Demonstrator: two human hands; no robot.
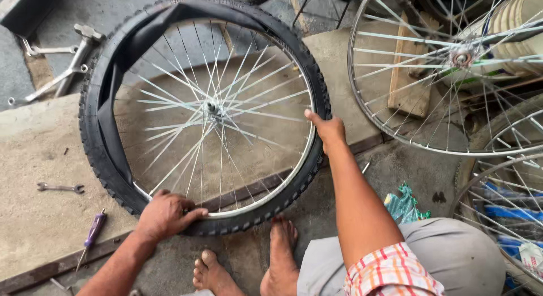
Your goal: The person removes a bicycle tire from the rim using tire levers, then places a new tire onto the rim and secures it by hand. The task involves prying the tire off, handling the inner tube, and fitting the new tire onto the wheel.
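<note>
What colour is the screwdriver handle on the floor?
Purple, on the screwdriver left of the left hand; head view.

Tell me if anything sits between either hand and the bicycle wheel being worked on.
Nothing does. The left hand rests directly on the tyre at the wheel's lower edge, and the right hand grips the tyre's right side. The spanner and purple screwdriver lie on the ground to the left, apart from both hands.
</note>
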